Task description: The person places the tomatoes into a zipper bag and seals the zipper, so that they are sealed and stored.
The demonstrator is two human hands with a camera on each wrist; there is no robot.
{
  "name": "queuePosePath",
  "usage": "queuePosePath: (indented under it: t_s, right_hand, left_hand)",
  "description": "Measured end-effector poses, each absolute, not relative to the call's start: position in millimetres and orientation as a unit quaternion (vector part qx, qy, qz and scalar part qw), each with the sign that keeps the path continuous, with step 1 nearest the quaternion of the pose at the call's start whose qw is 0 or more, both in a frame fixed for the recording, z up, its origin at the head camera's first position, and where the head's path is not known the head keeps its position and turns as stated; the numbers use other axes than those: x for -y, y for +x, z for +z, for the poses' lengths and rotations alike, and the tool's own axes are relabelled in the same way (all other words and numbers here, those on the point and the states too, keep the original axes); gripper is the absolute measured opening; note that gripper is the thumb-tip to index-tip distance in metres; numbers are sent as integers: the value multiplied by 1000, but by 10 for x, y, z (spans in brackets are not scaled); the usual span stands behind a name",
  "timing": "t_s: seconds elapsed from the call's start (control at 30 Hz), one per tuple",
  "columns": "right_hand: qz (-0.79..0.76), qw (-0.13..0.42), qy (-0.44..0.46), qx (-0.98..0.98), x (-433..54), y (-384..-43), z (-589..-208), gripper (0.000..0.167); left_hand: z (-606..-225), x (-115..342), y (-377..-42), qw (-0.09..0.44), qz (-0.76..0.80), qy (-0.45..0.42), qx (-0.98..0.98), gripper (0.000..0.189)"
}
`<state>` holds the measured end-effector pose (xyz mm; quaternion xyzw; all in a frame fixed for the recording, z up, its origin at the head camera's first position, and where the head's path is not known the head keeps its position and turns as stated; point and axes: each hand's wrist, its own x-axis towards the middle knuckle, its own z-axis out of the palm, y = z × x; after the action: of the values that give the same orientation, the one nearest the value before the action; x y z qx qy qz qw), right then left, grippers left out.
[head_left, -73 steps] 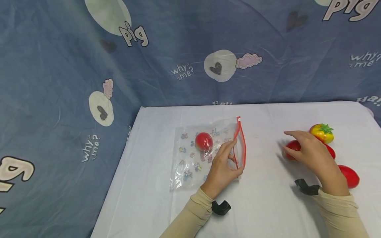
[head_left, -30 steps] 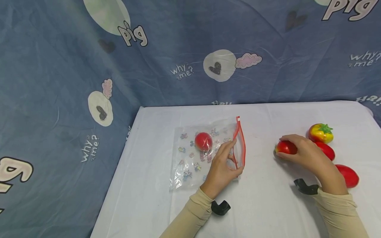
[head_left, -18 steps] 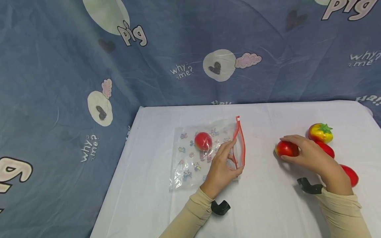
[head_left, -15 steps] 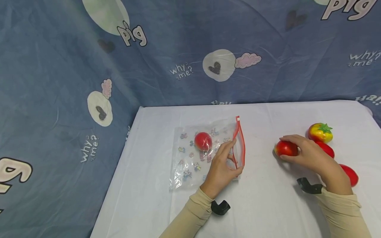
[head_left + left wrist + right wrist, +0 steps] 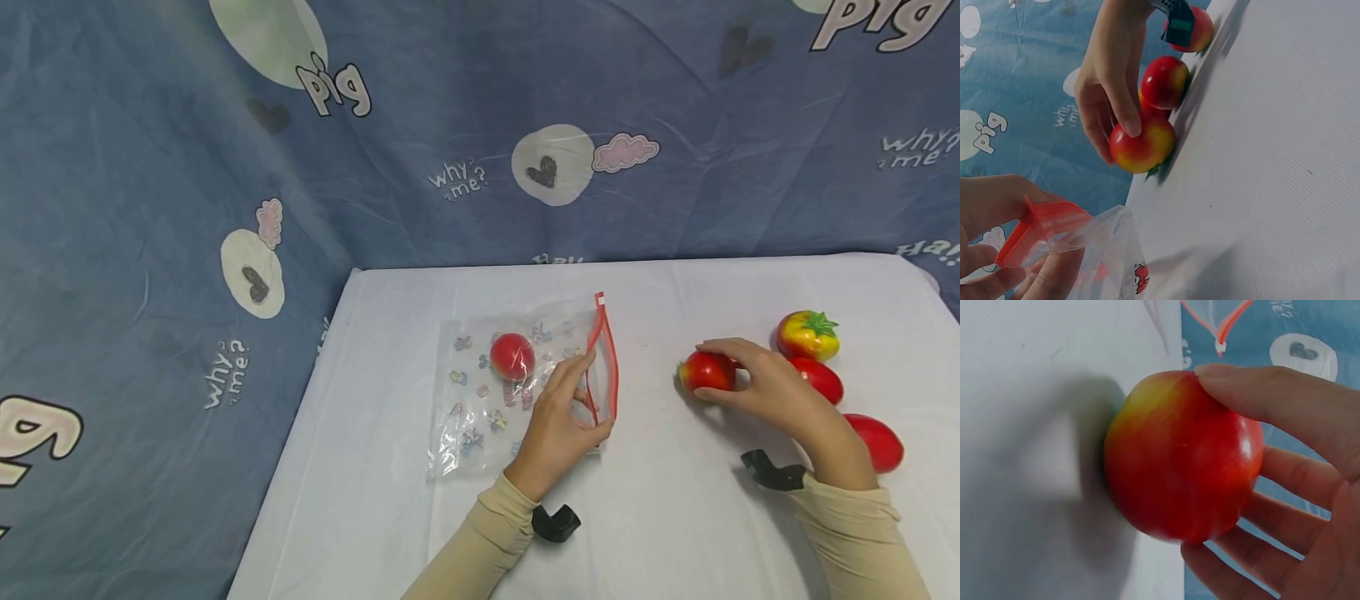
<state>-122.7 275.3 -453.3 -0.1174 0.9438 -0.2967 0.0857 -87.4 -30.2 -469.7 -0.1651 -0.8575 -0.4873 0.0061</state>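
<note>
2 hands, 1 clear zip bag and 5 glossy fruits at a white-covered tabletop (image 5: 660, 517). My left hand (image 5: 558, 421) is clamped on the zip bag (image 5: 480, 458) at its red-edged mouth, whose 2 strips stand parted; my right hand (image 5: 780, 392), well apart from it, curls round the held fruit (image 5: 707, 372). 1 bagged fruit (image 5: 513, 357) shows red through the film. 3 more lie to the right: 1 yellow-red fruit (image 5: 808, 335) with green leaves, 1 middle red fruit (image 5: 822, 380) just beside it, and 1 nearest red fruit (image 5: 877, 443), partly behind my wrist. The mouth faces right; a broad stretch of tabletop separates it from the held fruit. All 5 fruits lie inside the tabletop's far edge. The held fruit is round and red, shading to yellow at the leafy end turned from my palm.
</note>
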Motion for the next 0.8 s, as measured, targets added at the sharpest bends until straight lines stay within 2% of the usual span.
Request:
queuePosePath:
  t_s: [0.2,0.8]
  right_hand:
    - [-313,82,-114,-939,-2694,-1226,-4534,73]
    - [-365,-6,-158,-917,-2503,-1240,-4688,68]
  left_hand:
    - [-4697,306,-879,11,-487,-170,857,91]
    - [-4704,316,-881,9,-489,-171,855,88]
